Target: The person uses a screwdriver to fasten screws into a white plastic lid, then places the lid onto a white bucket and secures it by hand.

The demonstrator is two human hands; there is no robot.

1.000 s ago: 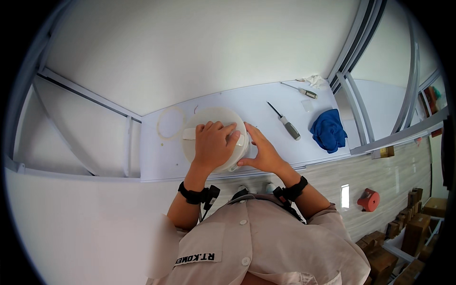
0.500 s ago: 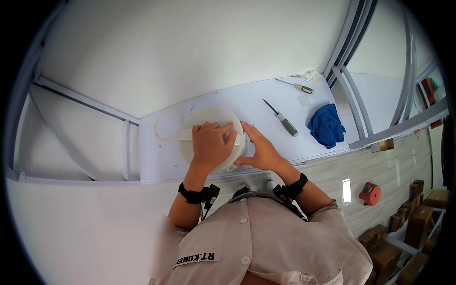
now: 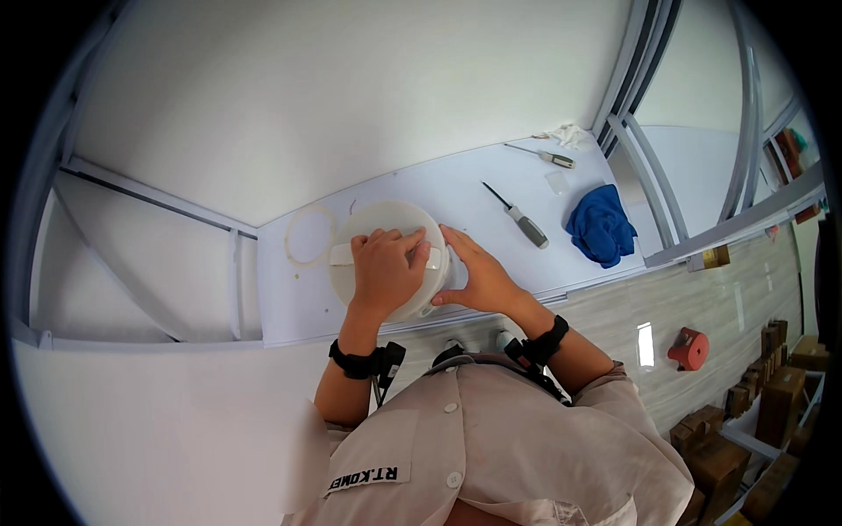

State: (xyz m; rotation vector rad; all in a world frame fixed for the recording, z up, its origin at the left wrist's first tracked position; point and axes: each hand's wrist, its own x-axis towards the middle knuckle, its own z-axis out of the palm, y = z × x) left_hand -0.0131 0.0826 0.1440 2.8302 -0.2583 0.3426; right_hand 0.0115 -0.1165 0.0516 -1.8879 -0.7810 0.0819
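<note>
A round, off-white lid (image 3: 390,216) with a raised bar handle (image 3: 341,255) across its middle sits on a pale container (image 3: 455,270), which mostly hides beneath it. My left hand (image 3: 388,267) lies over the bar, its fingers curled round it. At the container's right side, my right hand (image 3: 478,273) wraps the wall between thumb and fingers. A thin pale ring (image 3: 293,254) lies on the white table (image 3: 298,307) just left of the lid.
Right of my hands lie a grey-handled screwdriver (image 3: 529,228), a second screwdriver (image 3: 556,160) and a crumpled blue cloth (image 3: 602,225). White tissue (image 3: 574,136) sits at the far corner. Grey frame bars (image 3: 649,180) stand beyond the table's right end. A red stool (image 3: 689,349) is on the floor.
The view has shifted slightly. Both hands keep their places on the lid and the container, and the lid's bar looks turned very little, if at all.
</note>
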